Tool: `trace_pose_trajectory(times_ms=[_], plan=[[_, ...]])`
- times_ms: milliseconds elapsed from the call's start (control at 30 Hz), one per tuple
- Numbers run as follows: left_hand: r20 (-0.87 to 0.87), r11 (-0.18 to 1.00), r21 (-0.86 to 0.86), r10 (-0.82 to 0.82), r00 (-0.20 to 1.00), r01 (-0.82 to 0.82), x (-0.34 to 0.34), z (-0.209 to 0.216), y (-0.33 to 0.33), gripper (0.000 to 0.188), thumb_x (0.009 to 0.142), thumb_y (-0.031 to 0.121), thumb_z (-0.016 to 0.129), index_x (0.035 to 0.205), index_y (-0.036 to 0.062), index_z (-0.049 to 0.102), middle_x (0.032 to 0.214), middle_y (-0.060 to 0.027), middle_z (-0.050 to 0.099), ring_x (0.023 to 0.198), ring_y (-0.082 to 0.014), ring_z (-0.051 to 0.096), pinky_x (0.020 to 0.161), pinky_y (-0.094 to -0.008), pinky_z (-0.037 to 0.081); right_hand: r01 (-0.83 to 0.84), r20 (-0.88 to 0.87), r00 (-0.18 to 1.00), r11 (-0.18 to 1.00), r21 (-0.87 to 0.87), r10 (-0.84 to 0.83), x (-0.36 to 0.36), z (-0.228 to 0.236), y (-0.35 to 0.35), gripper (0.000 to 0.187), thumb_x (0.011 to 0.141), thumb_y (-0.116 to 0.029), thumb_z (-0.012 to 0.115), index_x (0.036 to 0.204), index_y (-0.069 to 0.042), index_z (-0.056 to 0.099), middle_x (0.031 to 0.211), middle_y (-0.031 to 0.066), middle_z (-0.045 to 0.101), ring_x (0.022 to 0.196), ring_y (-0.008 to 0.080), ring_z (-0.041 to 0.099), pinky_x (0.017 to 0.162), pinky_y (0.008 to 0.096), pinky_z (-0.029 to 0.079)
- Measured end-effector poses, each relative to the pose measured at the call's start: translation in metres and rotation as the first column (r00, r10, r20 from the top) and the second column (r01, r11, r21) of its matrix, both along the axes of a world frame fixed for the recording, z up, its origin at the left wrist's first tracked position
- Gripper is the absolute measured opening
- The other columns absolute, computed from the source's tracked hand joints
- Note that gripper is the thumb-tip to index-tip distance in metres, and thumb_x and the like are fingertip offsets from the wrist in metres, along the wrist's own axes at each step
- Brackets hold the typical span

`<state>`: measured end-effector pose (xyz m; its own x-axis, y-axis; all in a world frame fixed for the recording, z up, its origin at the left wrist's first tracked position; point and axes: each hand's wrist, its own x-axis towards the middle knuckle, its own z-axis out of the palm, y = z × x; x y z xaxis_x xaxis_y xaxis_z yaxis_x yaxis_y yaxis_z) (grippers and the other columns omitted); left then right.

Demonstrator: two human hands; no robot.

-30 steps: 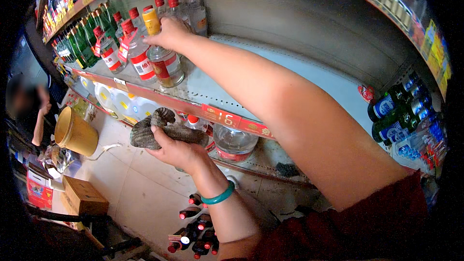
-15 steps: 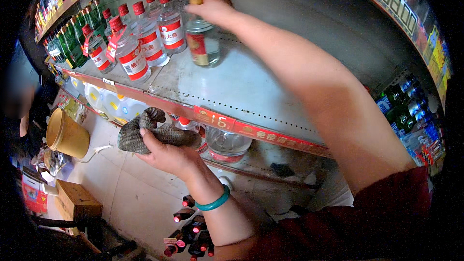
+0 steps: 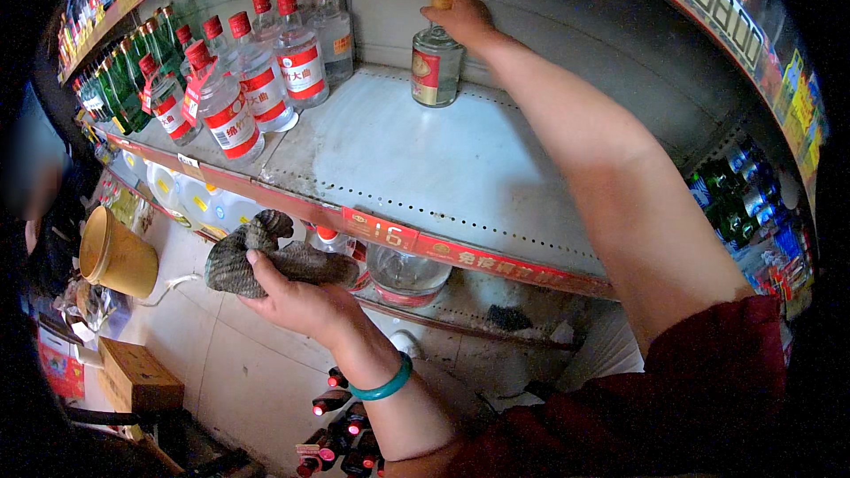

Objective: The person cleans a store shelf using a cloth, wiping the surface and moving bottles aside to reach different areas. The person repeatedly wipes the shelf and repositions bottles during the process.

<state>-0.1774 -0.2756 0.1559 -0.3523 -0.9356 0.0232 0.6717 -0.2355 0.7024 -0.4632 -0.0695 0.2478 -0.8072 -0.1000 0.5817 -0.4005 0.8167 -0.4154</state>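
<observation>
Toward the back of the shelf, my right hand is wrapped round the neck of a clear glass bottle with a golden cap and a red-and-gold label. The bottle is upright; I cannot tell whether its base rests on the shelf or hovers just above it. Below the shelf's front edge, my left hand grips a bunched grey ribbed cloth. To the left stand several clear bottles with red caps and red-and-white labels, one of them the front bottle.
Green bottles line the shelf's far left. On the lower shelf sits a large clear jar. A yellow bucket, a cardboard box and dark red-capped bottles are on the floor. A person is at the left edge.
My right hand has carried the gold-capped bottle rightward and back, away from the red-capped bottles. My left hand still holds the cloth, shifted only slightly in the picture as the view moved.
</observation>
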Motion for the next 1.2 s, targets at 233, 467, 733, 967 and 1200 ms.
trace_pose_trajectory(times_ms=[233, 467, 733, 967, 1200], plan=[[0.029, 1.000, -0.026, -0.001, 1.000, 0.002, -0.010, -0.005, 0.006, 0.026, 0.087, 0.019, 0.053, 0.107, 0.0039, 0.050, 0.096, -0.0093, 0.058, 0.080, -0.0189, 0.057, 0.062, -0.0312, 0.047, -0.094, -0.033, 0.995, 0.982, -0.162, 0.090, -0.008, -0.011, 0.015, 0.040, 0.073, -0.038, 0.068, 0.087, -0.001, 0.063, 0.081, 0.0131, 0.065, 0.074, 0.0243, 0.062, 0.068, 0.0352, 0.048], [0.017, 0.999, -0.005, 0.035, 0.999, -0.035, -0.012, -0.007, -0.002, 0.026, 0.086, 0.020, 0.054, 0.107, 0.0050, 0.050, 0.095, -0.0085, 0.058, 0.077, -0.0178, 0.056, 0.058, -0.0293, 0.047, -0.222, -0.322, 0.939, 0.929, -0.295, 0.122, 0.052, -0.021, -0.031, 0.032, 0.080, -0.027, 0.062, 0.101, -0.003, 0.057, 0.097, 0.0102, 0.063, 0.082, 0.0190, 0.060, 0.072, 0.0315, 0.048], [0.015, 0.999, -0.009, 0.031, 0.999, -0.031, -0.026, -0.013, 0.001, 0.028, 0.087, 0.023, 0.055, 0.107, 0.0045, 0.050, 0.088, -0.0074, 0.058, 0.067, -0.0158, 0.055, 0.052, -0.0290, 0.046, -0.302, 0.056, 0.936, 0.874, -0.380, 0.347, -0.011, -0.005, -0.162, 0.051, 0.078, -0.019, 0.065, 0.122, -0.001, 0.047, 0.114, 0.0134, 0.057, 0.092, 0.0227, 0.060, 0.077, 0.0331, 0.049], [0.020, 1.000, 0.025, -0.009, 1.000, 0.009, -0.017, -0.007, -0.004, 0.027, 0.089, 0.013, 0.049, 0.112, 0.0003, 0.045, 0.103, -0.0117, 0.057, 0.092, -0.0193, 0.057, 0.079, -0.0335, 0.048, -0.215, 0.231, 0.917, 0.891, -0.399, 0.325, -0.059, -0.009, -0.210, 0.050, 0.069, -0.015, 0.074, 0.114, -0.004, 0.053, 0.099, 0.0114, 0.063, 0.088, 0.0193, 0.060, 0.077, 0.0331, 0.048], [-0.030, 0.999, 0.011, 0.036, 0.999, -0.036, -0.012, -0.005, -0.009, 0.027, 0.087, 0.021, 0.055, 0.107, 0.0043, 0.050, 0.092, -0.0071, 0.059, 0.073, -0.0150, 0.056, 0.055, -0.0276, 0.047, -0.176, 0.142, 0.963, 0.932, -0.316, 0.230, -0.044, -0.008, -0.203, 0.044, 0.070, -0.027, 0.072, 0.105, -0.004, 0.058, 0.091, 0.0135, 0.064, 0.076, 0.0214, 0.063, 0.068, 0.0361, 0.050]])
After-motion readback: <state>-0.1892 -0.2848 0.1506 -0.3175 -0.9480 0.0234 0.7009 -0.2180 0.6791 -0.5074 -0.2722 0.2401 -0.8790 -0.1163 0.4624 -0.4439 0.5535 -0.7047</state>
